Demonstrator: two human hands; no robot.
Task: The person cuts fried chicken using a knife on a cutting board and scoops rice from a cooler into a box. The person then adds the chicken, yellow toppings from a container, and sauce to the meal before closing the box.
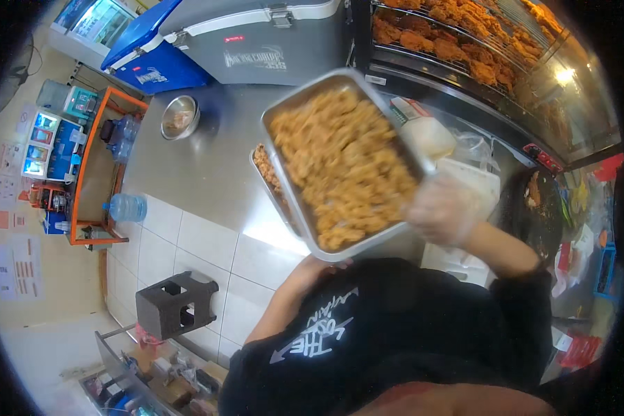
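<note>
A metal tray (324,258) full of golden-brown fried pieces (343,163) is held up at a slant over the counter. My right hand (438,210), in a clear plastic glove and blurred by motion, grips its right rim. My left hand (313,272) is at the tray's near left corner; most of it is hidden under the tray, so its fingers cannot be made out. Partly covered by this tray, a second metal tray (270,182) with darker brown crumbly food lies on the counter to the left.
A metal bowl (180,118) stands on the steel counter (222,163). Blue (152,52) and grey (256,52) cooler boxes line the back. At right are a heated display case (457,66) of fried chicken and a white container (475,184). A dark stool (177,305) stands on the floor.
</note>
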